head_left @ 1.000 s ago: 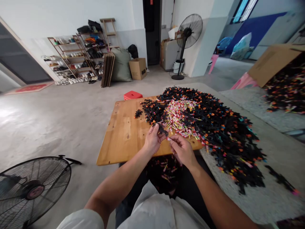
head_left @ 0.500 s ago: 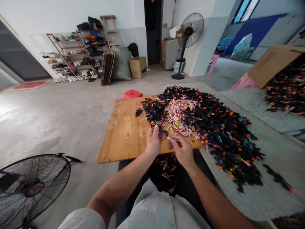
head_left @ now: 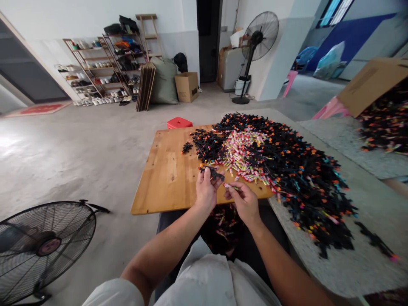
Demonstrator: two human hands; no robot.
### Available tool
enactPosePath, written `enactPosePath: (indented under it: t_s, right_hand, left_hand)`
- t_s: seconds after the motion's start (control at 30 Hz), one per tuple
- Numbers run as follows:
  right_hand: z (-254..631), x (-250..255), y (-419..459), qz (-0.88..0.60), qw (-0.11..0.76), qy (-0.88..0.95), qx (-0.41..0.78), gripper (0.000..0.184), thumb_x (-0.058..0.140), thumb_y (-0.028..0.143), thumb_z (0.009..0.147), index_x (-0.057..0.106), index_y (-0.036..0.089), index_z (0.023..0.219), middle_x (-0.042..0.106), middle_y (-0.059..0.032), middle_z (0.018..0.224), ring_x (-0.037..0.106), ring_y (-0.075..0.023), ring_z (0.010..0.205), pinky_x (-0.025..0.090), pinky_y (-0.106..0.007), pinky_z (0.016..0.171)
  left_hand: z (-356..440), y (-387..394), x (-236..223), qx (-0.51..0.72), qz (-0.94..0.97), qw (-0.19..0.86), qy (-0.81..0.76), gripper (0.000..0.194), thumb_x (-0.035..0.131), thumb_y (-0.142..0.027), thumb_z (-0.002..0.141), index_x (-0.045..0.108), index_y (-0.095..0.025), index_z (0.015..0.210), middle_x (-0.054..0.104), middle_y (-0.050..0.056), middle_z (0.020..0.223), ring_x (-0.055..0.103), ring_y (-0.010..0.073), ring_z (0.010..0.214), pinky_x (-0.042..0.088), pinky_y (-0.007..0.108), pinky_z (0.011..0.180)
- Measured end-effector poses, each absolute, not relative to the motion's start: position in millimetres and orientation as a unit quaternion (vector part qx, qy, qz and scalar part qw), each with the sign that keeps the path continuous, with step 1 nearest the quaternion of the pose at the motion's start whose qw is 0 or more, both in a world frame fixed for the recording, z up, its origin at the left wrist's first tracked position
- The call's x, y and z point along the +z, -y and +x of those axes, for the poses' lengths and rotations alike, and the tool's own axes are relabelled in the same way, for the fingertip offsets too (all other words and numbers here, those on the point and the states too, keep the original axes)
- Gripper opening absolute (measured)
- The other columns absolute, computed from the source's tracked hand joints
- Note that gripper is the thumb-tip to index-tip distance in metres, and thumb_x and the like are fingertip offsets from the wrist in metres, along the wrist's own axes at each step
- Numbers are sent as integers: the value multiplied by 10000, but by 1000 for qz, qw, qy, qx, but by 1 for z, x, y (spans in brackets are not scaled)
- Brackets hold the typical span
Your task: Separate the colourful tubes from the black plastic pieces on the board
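My left hand (head_left: 205, 190) is closed around a small black plastic frame (head_left: 211, 171) held just above the near edge of the wooden board (head_left: 165, 170). My right hand (head_left: 242, 199) pinches a small coloured stick (head_left: 230, 185) close beside it, the two hands almost touching. Behind them a heap of pink and multicoloured small pieces (head_left: 244, 152) lies within a wide pile of black frames with orange and coloured bits (head_left: 296, 170). More such pieces lie in my lap (head_left: 221, 225).
The board rests over my knees against a grey stone table (head_left: 360, 255). A floor fan (head_left: 38, 246) stands at my left, a red stool (head_left: 179, 123) beyond the board, a cardboard box of pieces (head_left: 379, 93) at the right. Shelves, boxes and a pedestal fan (head_left: 255, 46) line the far wall.
Both hands stay at the board's near edge, still gripping the black frame and the coloured stick; the left has lifted slightly. The camera has shifted a little.
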State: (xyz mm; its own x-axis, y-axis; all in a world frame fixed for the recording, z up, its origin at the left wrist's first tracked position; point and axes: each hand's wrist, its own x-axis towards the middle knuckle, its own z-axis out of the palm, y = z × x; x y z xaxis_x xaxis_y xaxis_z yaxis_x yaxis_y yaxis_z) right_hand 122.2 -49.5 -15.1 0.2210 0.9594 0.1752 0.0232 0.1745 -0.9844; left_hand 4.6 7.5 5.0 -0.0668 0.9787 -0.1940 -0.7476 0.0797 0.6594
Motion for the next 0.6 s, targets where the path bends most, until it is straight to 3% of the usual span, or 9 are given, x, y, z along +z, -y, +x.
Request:
enactPosePath:
  t_s: [0.37,0.6]
  right_hand:
    - [125,-22,53,-485,627,422,441,338,796,475,879,734,195,1057,767,-41,793,728,-187,692,627,-353,724]
    - [117,-18,50,-474,669,307,484,375,858,452,788,734,186,1022,774,-46,822,731,-181,659,635,-341,657]
  left_hand:
    - [8,3,10,639,233,657,-326,451,786,-556,861,580,-216,1074,749,57,1111,757,172,871,589,250,735]
    - [11,3,14,643,306,595,-374,342,728,-527,913,612,-218,1007,729,47,974,745,228,973,611,321,818]
